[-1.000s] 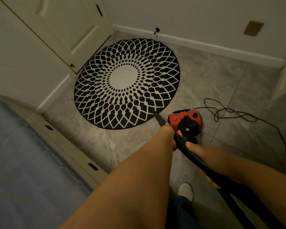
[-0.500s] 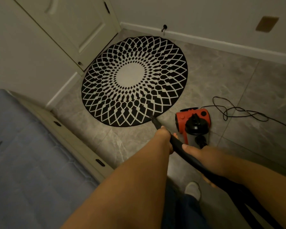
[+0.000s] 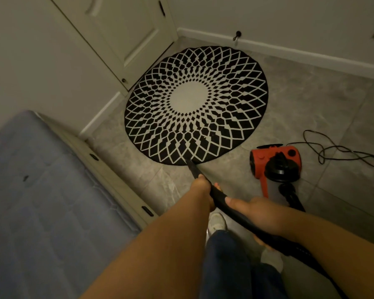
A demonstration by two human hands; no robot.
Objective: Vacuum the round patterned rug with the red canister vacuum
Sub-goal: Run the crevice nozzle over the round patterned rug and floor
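Round black-and-cream patterned rug [image 3: 196, 105] flat on grey tile floor [image 3: 300, 117], near closed cream door [image 3: 125, 33]. Black vacuum wand [image 3: 216, 194] angled down, tip at rug's near edge. Left hand [image 3: 201, 190] fingers wrapped round wand up front; right hand [image 3: 257, 214] grips it further back. Red canister vacuum [image 3: 272, 161] on floor just right of rug, black cord [image 3: 341, 151] loose beside it.

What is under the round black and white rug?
Grey tiled floor shows all around the round black-and-white patterned rug, so it lies on tile. What lies directly beneath is covered.
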